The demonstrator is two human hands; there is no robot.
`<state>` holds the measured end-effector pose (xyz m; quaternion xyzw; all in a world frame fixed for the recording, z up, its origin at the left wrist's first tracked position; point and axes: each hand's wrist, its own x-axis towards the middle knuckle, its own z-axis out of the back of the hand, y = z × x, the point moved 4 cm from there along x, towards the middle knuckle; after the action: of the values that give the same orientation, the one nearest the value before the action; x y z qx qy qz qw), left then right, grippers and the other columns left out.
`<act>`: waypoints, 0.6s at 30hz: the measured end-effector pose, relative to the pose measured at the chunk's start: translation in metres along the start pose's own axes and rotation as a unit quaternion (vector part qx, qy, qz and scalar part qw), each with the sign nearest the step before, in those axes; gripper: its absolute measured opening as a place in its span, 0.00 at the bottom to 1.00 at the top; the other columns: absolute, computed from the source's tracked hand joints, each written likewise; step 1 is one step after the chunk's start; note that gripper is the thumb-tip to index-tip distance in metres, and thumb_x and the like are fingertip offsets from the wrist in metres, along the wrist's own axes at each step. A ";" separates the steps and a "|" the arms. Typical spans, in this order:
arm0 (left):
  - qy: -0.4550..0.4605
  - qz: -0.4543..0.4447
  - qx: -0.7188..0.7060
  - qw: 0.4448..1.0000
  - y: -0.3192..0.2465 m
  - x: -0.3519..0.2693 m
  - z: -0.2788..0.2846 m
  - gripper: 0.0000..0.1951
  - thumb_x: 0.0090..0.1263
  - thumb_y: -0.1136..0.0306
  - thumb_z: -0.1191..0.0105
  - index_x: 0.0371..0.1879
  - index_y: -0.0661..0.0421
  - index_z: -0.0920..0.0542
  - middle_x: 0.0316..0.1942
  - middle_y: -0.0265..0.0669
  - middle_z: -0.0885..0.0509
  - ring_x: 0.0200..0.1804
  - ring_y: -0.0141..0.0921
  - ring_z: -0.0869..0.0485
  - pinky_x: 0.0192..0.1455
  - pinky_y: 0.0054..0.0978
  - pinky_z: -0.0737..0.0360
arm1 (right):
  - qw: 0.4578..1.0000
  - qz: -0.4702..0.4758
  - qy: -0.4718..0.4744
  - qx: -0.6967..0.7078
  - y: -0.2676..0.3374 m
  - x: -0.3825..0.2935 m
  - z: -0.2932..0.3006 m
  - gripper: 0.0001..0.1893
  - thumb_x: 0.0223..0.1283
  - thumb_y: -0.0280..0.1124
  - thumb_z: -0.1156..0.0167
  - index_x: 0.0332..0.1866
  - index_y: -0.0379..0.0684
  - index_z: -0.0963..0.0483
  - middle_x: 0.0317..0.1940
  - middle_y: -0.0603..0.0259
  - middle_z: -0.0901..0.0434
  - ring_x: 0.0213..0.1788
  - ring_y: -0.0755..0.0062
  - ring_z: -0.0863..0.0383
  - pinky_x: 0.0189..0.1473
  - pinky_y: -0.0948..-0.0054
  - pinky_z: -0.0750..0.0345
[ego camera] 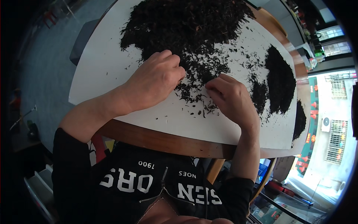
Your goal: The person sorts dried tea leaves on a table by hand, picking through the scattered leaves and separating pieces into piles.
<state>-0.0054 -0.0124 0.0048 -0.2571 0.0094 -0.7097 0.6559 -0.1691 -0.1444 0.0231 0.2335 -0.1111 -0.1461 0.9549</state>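
Observation:
Dark, twisted dried leaves, like loose tea, form a large heap (184,25) at the far side of a white board (98,64). Thinly scattered leaves (195,72) reach from the heap toward me. My left hand (159,72) is at the heap's near edge, fingers curled inward; whether leaves are between its fingertips is hidden. Just right of the scattered leaves, my right hand (229,95) rests low over the board, thumb and fingertips bent close together, their contents too small to tell. Right of that hand lie a small pile (259,95) and a longer dark pile (279,81).
The board lies on a wooden table with a curved brown edge (167,140). Another dark pile (299,120) sits by its right rim. A wooden chair back (272,21) stands at the far right, a grey seat (82,42) at the left.

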 end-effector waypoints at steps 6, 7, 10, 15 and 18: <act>0.003 -0.002 0.002 1.000 0.002 -0.002 -0.002 0.05 0.64 0.80 0.34 0.35 0.61 0.18 0.36 0.37 0.23 0.45 0.38 0.23 0.52 0.36 0.22 | 0.999 0.028 0.042 0.007 0.006 0.000 0.000 0.03 0.58 0.25 0.33 0.36 0.38 0.18 0.33 0.58 0.17 0.37 0.57 0.14 0.42 0.61 0.17; 0.003 -0.003 0.006 1.000 0.002 -0.002 -0.002 0.05 0.64 0.80 0.35 0.34 0.61 0.18 0.36 0.38 0.23 0.45 0.38 0.23 0.52 0.37 0.22 | 0.999 0.028 0.040 0.007 0.006 0.000 -0.001 0.03 0.58 0.25 0.33 0.36 0.38 0.18 0.33 0.58 0.17 0.37 0.57 0.14 0.42 0.61 0.17; 0.003 -0.001 0.000 1.000 0.000 -0.002 -0.001 0.05 0.65 0.82 0.37 0.33 0.61 0.20 0.36 0.38 0.24 0.45 0.39 0.23 0.52 0.37 0.23 | 0.998 0.048 0.040 0.013 0.009 -0.002 -0.005 0.05 0.58 0.25 0.33 0.38 0.38 0.19 0.33 0.58 0.18 0.39 0.56 0.15 0.43 0.61 0.17; -0.017 -0.001 -0.007 1.000 0.000 -0.001 -0.001 0.05 0.66 0.83 0.39 0.33 0.61 0.22 0.36 0.38 0.24 0.45 0.39 0.23 0.50 0.37 0.23 | 0.997 0.071 0.006 -0.024 0.006 -0.001 -0.008 0.05 0.56 0.22 0.32 0.37 0.38 0.19 0.32 0.59 0.19 0.37 0.59 0.16 0.41 0.63 0.19; -0.042 -0.001 -0.050 0.998 0.001 0.001 0.004 0.06 0.66 0.84 0.41 0.35 0.60 0.22 0.35 0.39 0.24 0.42 0.38 0.22 0.47 0.36 0.22 | 0.995 0.064 -0.008 -0.072 0.005 0.000 -0.005 0.03 0.59 0.24 0.34 0.37 0.38 0.21 0.33 0.59 0.19 0.42 0.56 0.16 0.45 0.59 0.18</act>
<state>-0.0028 -0.0124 0.0082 -0.3192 0.0174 -0.6974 0.6415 -0.1670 -0.1378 0.0217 0.1555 -0.1226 -0.0939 0.9757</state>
